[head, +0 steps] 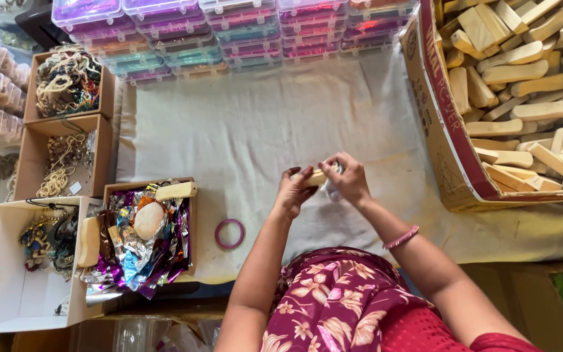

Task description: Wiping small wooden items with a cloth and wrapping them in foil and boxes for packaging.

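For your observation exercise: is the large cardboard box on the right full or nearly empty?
Full. The cardboard box is heaped with pale wooden blocks, piled up to its rim and running past the picture's edge.

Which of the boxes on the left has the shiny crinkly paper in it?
The brown box nearest the person, beside the pink ring. It holds shiny foil; the other open boxes hold tangled cords and beads.
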